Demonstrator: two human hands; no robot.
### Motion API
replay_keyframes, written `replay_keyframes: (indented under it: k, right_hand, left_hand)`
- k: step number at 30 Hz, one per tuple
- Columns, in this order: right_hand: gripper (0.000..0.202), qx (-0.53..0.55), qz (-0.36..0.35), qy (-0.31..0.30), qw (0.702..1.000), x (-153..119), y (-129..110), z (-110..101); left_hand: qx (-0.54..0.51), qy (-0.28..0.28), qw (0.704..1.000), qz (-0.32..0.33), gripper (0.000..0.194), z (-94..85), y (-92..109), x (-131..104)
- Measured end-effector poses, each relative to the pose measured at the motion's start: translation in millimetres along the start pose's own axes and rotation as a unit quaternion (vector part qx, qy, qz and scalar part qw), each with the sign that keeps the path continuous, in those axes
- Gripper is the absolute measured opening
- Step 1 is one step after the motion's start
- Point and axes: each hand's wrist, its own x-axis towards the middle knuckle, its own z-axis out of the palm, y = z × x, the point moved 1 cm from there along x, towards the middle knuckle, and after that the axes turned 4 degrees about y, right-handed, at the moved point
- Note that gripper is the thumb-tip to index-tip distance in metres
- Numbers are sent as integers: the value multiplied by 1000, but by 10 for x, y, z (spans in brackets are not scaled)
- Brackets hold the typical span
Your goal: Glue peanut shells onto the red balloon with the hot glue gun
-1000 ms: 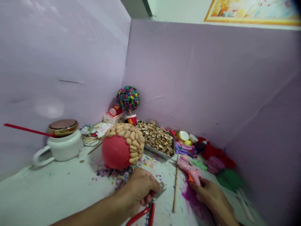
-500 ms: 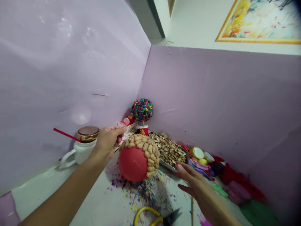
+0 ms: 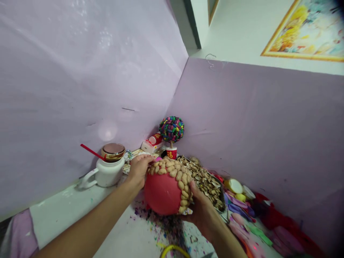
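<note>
A red balloon (image 3: 162,195) is partly covered with pale peanut shells (image 3: 185,181) over its top and right side; its lower left is bare. My left hand (image 3: 140,170) is closed at the upper left edge, fingertips against the shells; any small piece under them is hidden. From the right, my right hand (image 3: 202,207) wraps the balloon's side, thumb on the shells and the other fingers out of sight underneath. Behind the balloon, a metal tray (image 3: 221,200) holds a heap of loose shells (image 3: 205,181).
A white mug (image 3: 109,172) with a gold-rimmed lid and red stick stands left. Behind is a multicoloured ball tree (image 3: 171,129) in a red pot (image 3: 171,153). Deflated balloons (image 3: 238,209) lie right. Yellow-handled scissors (image 3: 174,248) and coloured crumbs (image 3: 172,229) are in front.
My right hand, earlier open and apart from the balloon, has come in and taken hold of its right side. My left hand now touches the upper left shells. The view has shifted.
</note>
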Motion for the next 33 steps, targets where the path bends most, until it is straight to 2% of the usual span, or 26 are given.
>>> replay_keyframes:
  k: [4,6,10,12,15,18,20,23,27,30,33]
  right_hand:
    - [55,22,-13,3,1000,-150,88,-73]
    - [58,20,-40,23,999,-222,152,-150]
    - [78,-29,-148,129,980,-295,256,-300]
    - [82,-82,-219,147,961,-308,264,-321]
    - [73,-136,-297,159,932,-329,241,-289]
    - [64,-147,-314,205,915,-358,228,-248]
    - [61,-158,-307,229,910,-378,230,-237]
    - [61,-199,-301,235,902,-409,230,-234]
    - [64,-226,-305,233,895,-449,217,-217]
    - [64,-229,-309,238,892,-472,215,-203]
    - [61,-214,-314,246,892,-490,222,-198]
  left_hand:
    - [7,-29,1000,6,13,88,33,-235]
    - [16,-44,999,16,12,122,40,-364]
    - [80,-88,990,75,8,171,37,-587]
    - [136,-119,976,121,9,196,43,-669]
    - [186,-164,955,160,10,232,67,-749]
    - [227,-167,934,219,8,237,118,-803]
    - [279,-139,906,287,8,213,162,-850]
    - [354,-101,835,409,9,151,218,-967]
    - [378,-109,742,543,9,83,250,-1157]
    - [401,-109,701,580,11,49,248,-1242]
    - [422,-106,685,584,12,15,234,-1281]
